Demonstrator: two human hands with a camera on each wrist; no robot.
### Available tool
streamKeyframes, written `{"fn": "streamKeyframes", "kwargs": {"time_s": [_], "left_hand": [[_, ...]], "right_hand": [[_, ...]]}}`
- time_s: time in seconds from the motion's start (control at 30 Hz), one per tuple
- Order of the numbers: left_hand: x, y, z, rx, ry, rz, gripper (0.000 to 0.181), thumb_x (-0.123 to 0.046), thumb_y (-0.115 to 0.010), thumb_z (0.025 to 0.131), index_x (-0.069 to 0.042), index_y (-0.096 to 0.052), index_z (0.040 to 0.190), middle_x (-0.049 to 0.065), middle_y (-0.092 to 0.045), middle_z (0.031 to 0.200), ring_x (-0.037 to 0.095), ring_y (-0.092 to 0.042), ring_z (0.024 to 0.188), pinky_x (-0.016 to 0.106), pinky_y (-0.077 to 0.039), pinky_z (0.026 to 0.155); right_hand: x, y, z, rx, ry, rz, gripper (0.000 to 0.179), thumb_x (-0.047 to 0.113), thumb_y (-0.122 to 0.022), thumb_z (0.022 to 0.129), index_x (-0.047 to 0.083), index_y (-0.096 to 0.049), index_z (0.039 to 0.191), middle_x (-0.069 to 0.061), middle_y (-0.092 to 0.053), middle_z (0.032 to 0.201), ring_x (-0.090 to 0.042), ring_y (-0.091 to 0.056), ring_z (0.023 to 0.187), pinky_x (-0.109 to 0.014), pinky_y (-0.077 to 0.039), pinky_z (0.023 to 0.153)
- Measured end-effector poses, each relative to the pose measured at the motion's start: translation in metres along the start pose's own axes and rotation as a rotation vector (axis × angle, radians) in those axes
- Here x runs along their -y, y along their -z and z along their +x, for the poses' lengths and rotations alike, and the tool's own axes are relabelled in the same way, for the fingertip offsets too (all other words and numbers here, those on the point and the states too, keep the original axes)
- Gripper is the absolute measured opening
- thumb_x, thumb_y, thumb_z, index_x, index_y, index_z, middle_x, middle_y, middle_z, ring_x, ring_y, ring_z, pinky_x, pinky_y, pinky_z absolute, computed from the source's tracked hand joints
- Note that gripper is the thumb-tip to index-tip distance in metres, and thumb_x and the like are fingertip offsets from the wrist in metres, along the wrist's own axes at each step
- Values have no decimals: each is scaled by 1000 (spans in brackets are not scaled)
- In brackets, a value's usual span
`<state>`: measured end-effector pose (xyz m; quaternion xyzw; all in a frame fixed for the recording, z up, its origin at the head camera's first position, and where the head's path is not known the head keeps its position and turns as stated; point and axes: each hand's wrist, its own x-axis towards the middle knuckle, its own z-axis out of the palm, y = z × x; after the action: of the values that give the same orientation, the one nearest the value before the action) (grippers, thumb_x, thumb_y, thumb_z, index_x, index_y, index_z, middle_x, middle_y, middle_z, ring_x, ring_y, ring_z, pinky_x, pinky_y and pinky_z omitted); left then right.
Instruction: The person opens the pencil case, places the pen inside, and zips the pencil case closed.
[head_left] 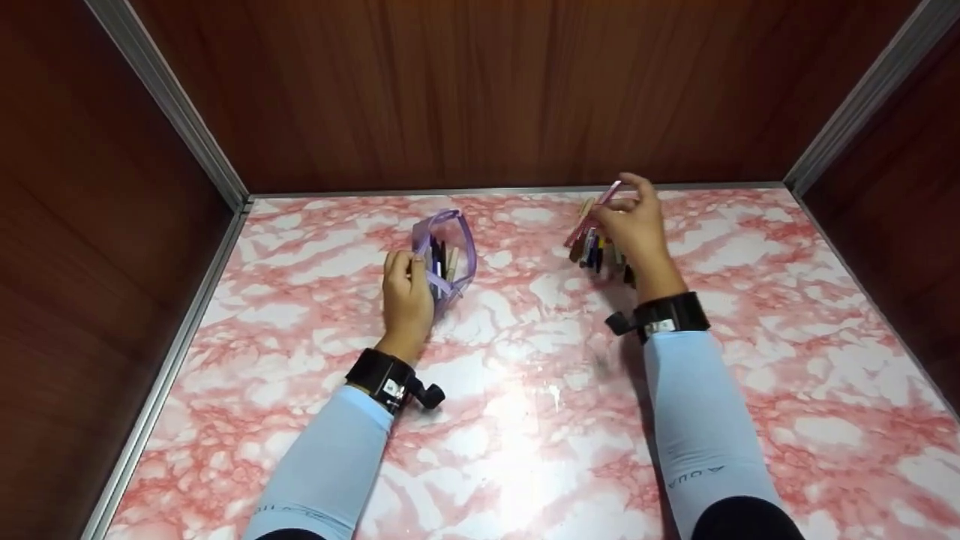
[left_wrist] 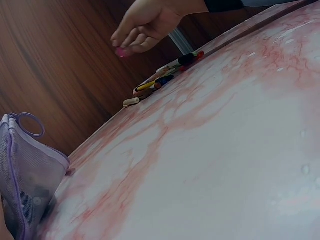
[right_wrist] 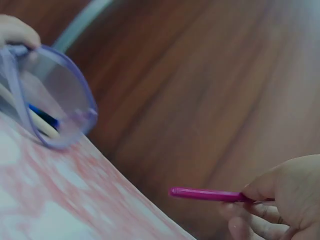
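A purple mesh pencil case [head_left: 471, 247] stands with its mouth open on the table, several pens and a pale stick inside it. My left hand [head_left: 407, 300] pinches the near-left edge of its opening. To the right, my right hand [head_left: 637, 229] holds a magenta pen [right_wrist: 205, 194] between thumb and fingers, raised over a small pile of pens and markers [head_left: 598, 251]. In the left wrist view the pile shows a yellow pen [left_wrist: 146, 86] and a cream-ended one [left_wrist: 131, 102]. Part of the pile is hidden behind the right hand in the head view.
The pink-and-white marbled tabletop [head_left: 517, 360] lies between the hands. Dark wooden panels [head_left: 480, 90] rise behind it and at both sides, with grey metal strips [head_left: 172, 97] along the corners. A purple ring [left_wrist: 31, 125] hangs from the case's zip.
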<state>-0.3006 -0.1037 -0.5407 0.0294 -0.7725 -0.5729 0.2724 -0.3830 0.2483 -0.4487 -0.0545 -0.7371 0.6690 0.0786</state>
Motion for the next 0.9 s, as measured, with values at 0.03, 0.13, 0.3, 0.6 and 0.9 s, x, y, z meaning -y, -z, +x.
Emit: {"fn": "streamKeyframes", "kwargs": {"time_s": [0.03,0.13,0.3,0.6,0.9], "left_hand": [[0,-1,0,5,0,1,21,-19,-56,115,-5,-63,102,11,-58,114,25,-60,102,37,-53,90],[-1,-2,0,26,-1,6,21,-19,-56,116,-4,-65,104,12,-59,114,26,-60,101,36,-54,89],[-4,-1,-2,56,12,13,22,-20,-55,117,-3,-66,108,13,-59,115,25,-59,102,37,-54,90],[-4,3,0,36,-22,-25,21,-18,-56,117,0,-64,107,15,-59,115,26,-61,103,36,-56,92],[-3,2,-2,20,-36,-21,22,-17,-55,117,-1,-65,107,14,-59,114,25,-60,103,35,-54,91]], "right_hand": [[1,-7,-2,14,7,16,78,-3,-78,99,12,-43,167,-2,-74,98,-11,-79,76,-28,-69,72],[2,-27,-7,33,22,48,75,-5,-76,97,8,-43,164,0,-73,93,-11,-79,75,-28,-68,71],[-1,-65,-10,69,37,49,74,-9,-76,97,3,-44,162,-2,-73,92,-9,-77,71,-31,-70,72],[4,-132,-24,179,-22,74,76,-10,-81,95,8,-46,160,-14,-78,101,-20,-78,72,-41,-72,78],[-13,-180,-51,302,26,-125,72,1,-88,92,9,-55,155,-8,-78,94,-20,-75,78,-37,-67,73]]}}
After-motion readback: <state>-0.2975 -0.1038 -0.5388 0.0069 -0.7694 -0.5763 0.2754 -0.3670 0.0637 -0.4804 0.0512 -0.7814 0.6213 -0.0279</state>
